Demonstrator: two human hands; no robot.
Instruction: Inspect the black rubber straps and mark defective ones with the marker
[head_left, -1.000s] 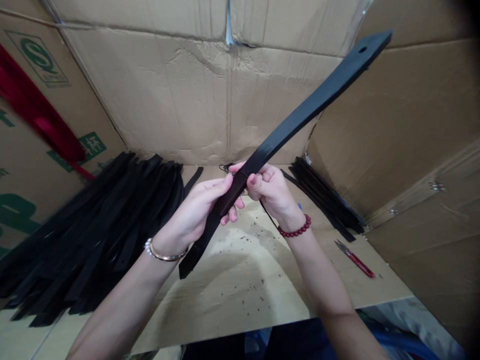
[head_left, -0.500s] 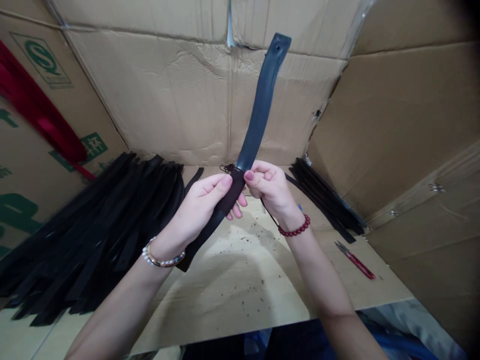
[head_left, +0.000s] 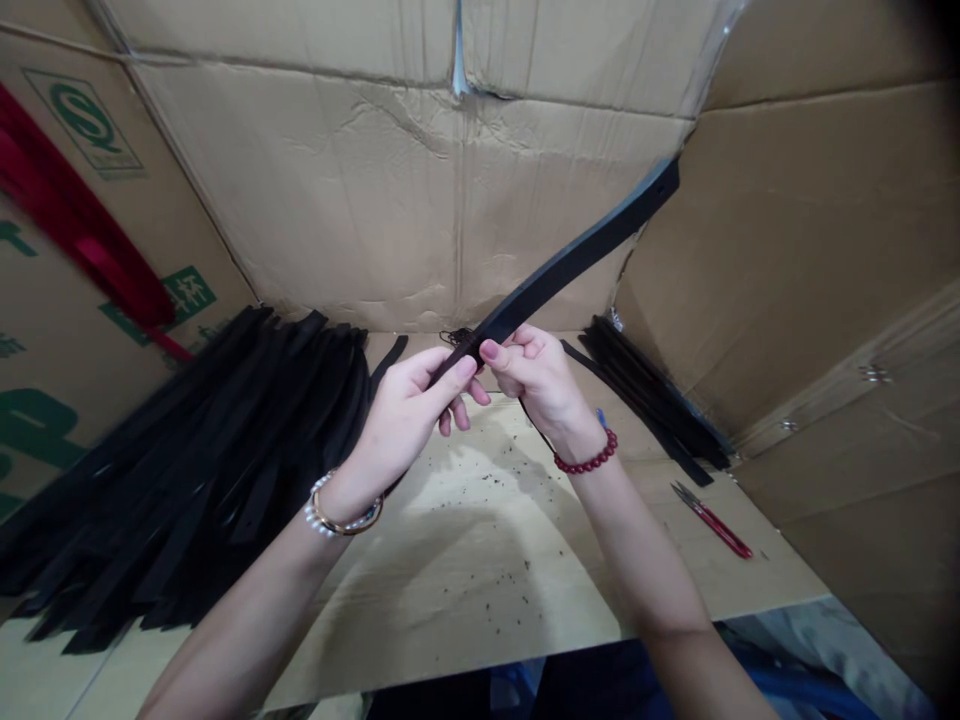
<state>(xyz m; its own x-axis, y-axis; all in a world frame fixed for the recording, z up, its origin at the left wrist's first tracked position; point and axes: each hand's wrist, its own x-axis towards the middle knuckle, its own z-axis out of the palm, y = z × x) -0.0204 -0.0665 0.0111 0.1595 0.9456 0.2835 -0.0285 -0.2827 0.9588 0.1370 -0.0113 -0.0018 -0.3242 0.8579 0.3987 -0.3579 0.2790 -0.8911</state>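
A long black strap (head_left: 574, 265) slants up to the right, with a small hole near its far end. My left hand (head_left: 409, 405) is closed around its lower part, thumb on top, hiding much of that section. Dark cord wrapping shows on the strap just by the left thumb. My right hand (head_left: 536, 375) is pinched at the strap's edge, close to the left fingertips. A thin dark cord (head_left: 534, 422) runs from the right fingers down along the palm toward the wrist. Behind the hands lies a small tangle of dark cord (head_left: 456, 337).
A big pile of black straps (head_left: 202, 470) covers the left of the table (head_left: 442, 620); a smaller stack (head_left: 652, 400) lies at the back right. Red-handled thread snips (head_left: 712, 520) rest at right. Dark specks dot the tabletop. Cardboard walls (head_left: 337, 200) enclose it; a red strip (head_left: 82, 210) hangs left.
The strap has turned: its far end swung right and down, and it now shows more edge-on. My left hand rolled with it and shifted slightly right. The right hand stayed nearly in place.
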